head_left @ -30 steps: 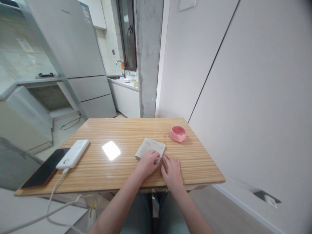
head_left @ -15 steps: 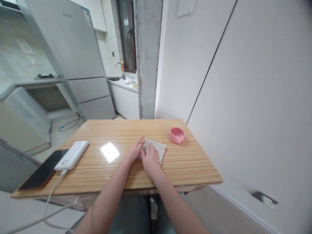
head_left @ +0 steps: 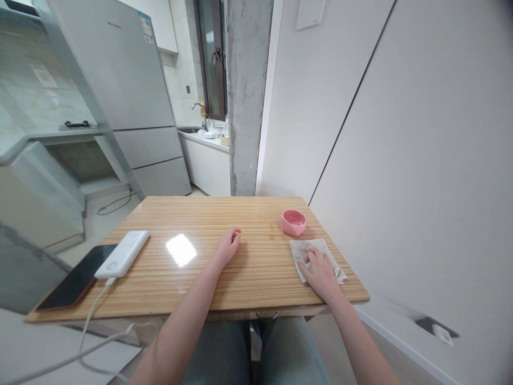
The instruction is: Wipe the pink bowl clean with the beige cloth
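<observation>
My right hand presses a pale, thin cloth onto the right side of the wooden table. Its fingers are bent and gripping the cloth, with the thumb out to the left; the palm hides part of the fabric, which is wrinkled at its right edge. Just beyond the cloth sits a pink ashtray. My left hand rests near the middle of the table with curled fingers and nothing visible in them.
On the table's left side a white power bank overlaps a black tablet-like device. A white cable runs from the power bank over the front edge. A wall rises along the right. Behind stand a fridge and a concrete pillar.
My right hand has moved right with the cloth, from the table's middle to near the right edge. My left hand has come off the cloth and its fingers have curled.
</observation>
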Available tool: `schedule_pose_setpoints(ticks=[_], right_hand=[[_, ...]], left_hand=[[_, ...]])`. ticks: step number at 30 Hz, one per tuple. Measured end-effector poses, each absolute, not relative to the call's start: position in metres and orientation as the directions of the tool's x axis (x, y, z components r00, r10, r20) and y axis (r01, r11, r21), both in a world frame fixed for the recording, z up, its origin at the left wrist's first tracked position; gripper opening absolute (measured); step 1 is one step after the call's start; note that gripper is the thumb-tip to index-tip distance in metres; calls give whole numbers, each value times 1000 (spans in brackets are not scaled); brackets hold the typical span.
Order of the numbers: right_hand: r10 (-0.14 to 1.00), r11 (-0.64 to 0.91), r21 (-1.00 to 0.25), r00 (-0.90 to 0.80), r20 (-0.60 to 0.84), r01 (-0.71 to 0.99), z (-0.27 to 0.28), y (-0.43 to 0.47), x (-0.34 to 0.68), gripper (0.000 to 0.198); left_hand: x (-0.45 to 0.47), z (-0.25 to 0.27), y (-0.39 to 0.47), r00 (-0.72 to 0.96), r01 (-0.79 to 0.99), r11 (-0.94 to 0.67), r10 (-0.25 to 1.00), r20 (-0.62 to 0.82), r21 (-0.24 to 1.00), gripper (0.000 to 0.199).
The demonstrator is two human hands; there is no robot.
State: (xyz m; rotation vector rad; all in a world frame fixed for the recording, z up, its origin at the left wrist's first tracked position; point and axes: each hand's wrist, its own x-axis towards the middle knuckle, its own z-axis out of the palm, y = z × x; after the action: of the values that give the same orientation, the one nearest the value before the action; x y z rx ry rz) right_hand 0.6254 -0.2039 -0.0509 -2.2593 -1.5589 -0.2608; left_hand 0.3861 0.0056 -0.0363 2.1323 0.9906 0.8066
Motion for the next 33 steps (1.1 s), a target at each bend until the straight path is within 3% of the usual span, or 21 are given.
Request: schedule_pose_setpoints(ticks=[4,8,11,14,17,24,33], right_hand=[[850,-283,-235,357,387,930,-53,-202,629,17],[729,-270,-379,445,521,885,-37,-179,602,16],[749,-37,-518,367,552,855,-25,-148,571,15],[830,221,-601,175,530,768,-26,-110,538,42],[881,328,-662,36,472,674,-40,-78,512,61],[892,322,-778,103,440,539,-66,-56,504,43],[890,285,-749,124,438,598,-63,-59,506,41]], left_hand=[[385,-33,2,637,452,-588,739,219,671,22],[384,-32,0,657,480,-608,727,201,632,21],[385,-32,-1,660,486,-618,723,204,618,21],[385,-33,4,684,443,-609,704,191,658,17],[383,-35,10,758,355,-608,632,162,710,15],[379,-38,5,771,425,-732,601,210,533,25],[379,-36,5,775,407,-713,601,198,570,22]])
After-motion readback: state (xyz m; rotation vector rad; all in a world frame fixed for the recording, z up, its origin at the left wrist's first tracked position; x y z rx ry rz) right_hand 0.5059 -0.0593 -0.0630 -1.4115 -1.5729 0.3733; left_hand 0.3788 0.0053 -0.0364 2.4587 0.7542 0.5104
